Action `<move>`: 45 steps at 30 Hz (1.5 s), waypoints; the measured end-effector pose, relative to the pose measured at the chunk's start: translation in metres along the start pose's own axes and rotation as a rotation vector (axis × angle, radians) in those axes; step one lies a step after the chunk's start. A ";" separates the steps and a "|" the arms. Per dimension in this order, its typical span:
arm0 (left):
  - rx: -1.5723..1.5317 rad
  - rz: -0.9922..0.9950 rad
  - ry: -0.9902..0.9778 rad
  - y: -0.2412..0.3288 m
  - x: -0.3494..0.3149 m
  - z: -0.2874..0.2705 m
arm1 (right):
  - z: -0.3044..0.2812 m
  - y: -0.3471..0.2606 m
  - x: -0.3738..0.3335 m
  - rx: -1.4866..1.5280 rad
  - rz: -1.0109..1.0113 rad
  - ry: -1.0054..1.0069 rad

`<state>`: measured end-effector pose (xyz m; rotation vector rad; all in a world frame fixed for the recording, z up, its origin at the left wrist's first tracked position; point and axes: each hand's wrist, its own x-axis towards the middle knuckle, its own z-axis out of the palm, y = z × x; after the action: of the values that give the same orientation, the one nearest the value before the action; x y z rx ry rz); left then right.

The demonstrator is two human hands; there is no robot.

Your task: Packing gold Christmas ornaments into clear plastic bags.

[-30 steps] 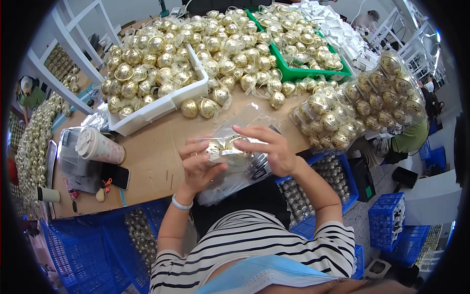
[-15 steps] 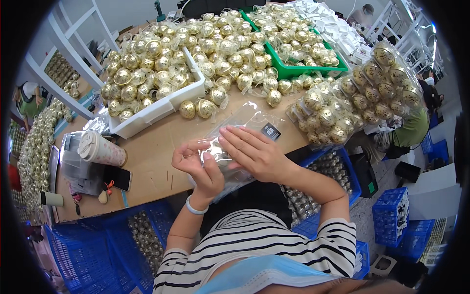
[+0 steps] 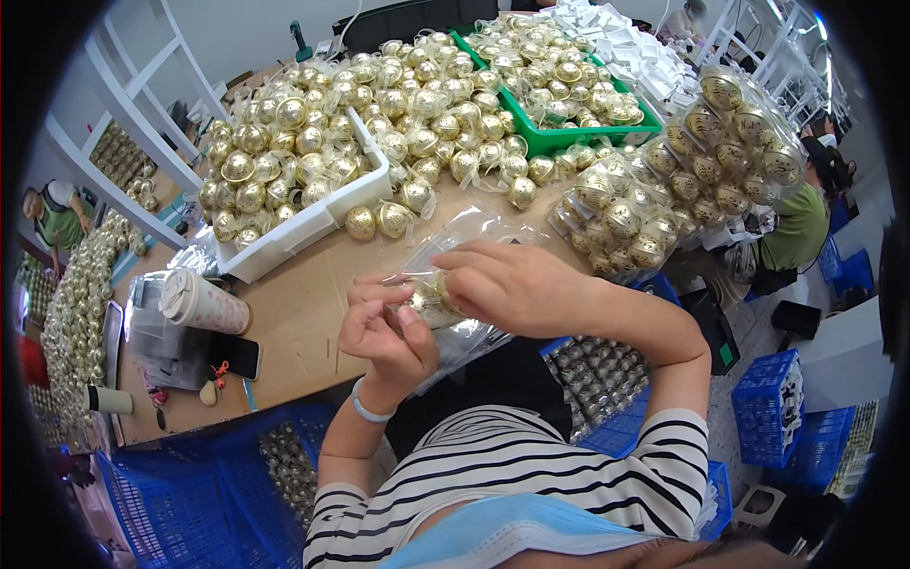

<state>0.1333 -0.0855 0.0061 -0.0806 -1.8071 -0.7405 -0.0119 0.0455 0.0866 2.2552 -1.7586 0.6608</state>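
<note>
the left hand (image 3: 391,334) had its grip curled closed on a clear-wrapped gold ball (image 3: 424,295), between both hands at the near edge of the counter (image 3: 299,308). the right hand (image 3: 517,289) bent over the ball, fingertips hidden, so how far its grip was open i could not tell. a white tray (image 3: 318,229) heaped with similar balls (image 3: 284,142) stood beyond.

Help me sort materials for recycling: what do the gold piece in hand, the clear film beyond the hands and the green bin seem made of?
Gold piece: metal or metallic-coated plastic, shiny; bright highlights leave it open.
Clear film: probably thin, glossy plastic, judging by its see-through sheen.
Green bin: probably moulded plastic, with smooth, evenly coloured walls.
</note>
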 end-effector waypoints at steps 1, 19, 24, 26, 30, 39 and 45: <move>0.002 0.005 -0.002 0.001 0.002 -0.001 | 0.000 0.005 -0.001 0.203 0.052 0.059; 0.050 0.322 0.023 -0.004 0.022 0.001 | 0.024 -0.002 -0.016 0.813 0.445 0.548; -0.013 0.356 0.045 -0.012 0.026 0.008 | 0.022 -0.005 -0.017 0.867 0.528 0.538; 0.011 0.382 0.024 -0.014 0.028 0.006 | 0.022 -0.006 -0.017 0.913 0.582 0.525; 0.059 0.497 -0.063 -0.015 0.031 0.005 | 0.028 -0.001 -0.022 1.042 0.519 0.578; -0.019 0.418 0.000 -0.017 0.035 0.019 | 0.032 0.014 -0.022 0.873 0.588 0.645; -0.266 0.241 0.015 -0.016 0.034 0.027 | -0.011 0.017 -0.023 0.850 0.543 0.124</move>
<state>0.0912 -0.0942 0.0238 -0.4592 -1.6398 -0.8006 -0.0346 0.0656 0.0836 2.0285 -2.3312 1.9118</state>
